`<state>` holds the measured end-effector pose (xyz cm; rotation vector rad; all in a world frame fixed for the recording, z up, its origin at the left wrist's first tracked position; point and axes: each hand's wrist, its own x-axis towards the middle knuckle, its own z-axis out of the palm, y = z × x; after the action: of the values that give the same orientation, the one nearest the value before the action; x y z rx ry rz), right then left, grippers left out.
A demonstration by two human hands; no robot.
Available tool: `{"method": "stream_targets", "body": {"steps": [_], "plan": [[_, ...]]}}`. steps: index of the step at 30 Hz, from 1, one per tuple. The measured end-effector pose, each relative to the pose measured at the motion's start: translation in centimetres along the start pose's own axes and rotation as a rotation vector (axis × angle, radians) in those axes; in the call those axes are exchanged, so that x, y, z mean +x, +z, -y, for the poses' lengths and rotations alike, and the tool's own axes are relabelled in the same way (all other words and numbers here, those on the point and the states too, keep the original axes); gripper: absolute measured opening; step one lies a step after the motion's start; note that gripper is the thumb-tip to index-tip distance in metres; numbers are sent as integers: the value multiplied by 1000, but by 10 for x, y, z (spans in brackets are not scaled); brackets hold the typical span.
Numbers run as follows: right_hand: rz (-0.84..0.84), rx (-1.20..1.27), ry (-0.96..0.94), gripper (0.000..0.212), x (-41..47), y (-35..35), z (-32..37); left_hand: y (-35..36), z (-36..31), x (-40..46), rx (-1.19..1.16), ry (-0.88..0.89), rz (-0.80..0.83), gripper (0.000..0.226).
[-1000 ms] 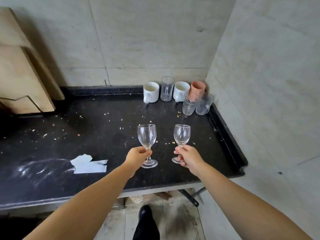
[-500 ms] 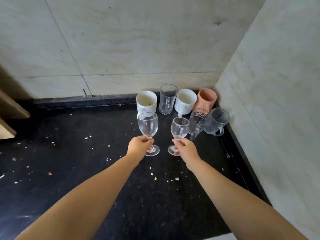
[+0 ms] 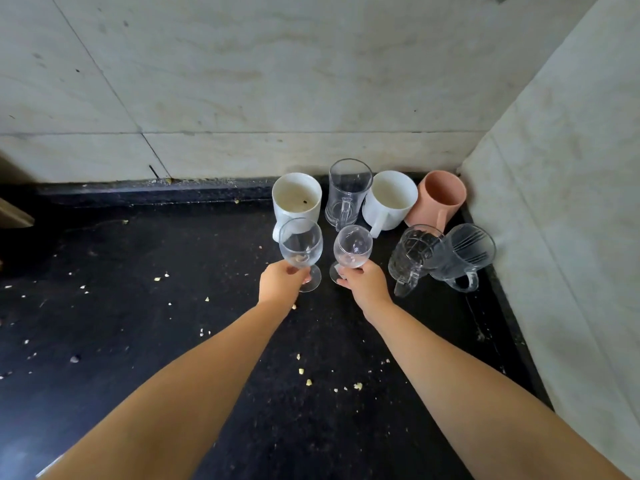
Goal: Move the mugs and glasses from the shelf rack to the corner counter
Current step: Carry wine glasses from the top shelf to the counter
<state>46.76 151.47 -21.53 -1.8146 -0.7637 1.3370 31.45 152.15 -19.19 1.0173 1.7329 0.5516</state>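
Observation:
My left hand [image 3: 281, 284] grips the stem of a clear wine glass [image 3: 300, 242], and my right hand [image 3: 363, 284] grips the stem of a second wine glass [image 3: 353, 247]. Both glasses are upright, low over the black counter [image 3: 173, 334], just in front of the row in the corner. That row holds a white mug [image 3: 297, 199], a clear glass mug [image 3: 348, 192], another white mug [image 3: 391, 199] and a pink mug [image 3: 440, 199]. Two patterned glass mugs [image 3: 414, 256] [image 3: 464, 254] stand to the right of my hands. Whether the glass feet touch the counter I cannot tell.
Pale stone walls close the counter at the back and on the right [image 3: 571, 202]. Crumbs are scattered on the dark surface around my forearms. A wooden board edge [image 3: 14, 216] shows at the far left.
Both hands have carried the wine glasses forward and to the right, from the counter's middle to just in front of the mugs in the corner. The view has closed in on the corner.

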Motion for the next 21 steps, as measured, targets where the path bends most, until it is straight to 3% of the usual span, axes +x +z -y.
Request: {"method": "stream_targets", "body": {"steps": [14,21], "plan": [[32,-22,-14,31,-3,-7,2,7,5,1,24,41,6,11],[15,-80,40,39,-48,-11,-7,1,22,-36,17,76,-23,47]]}}
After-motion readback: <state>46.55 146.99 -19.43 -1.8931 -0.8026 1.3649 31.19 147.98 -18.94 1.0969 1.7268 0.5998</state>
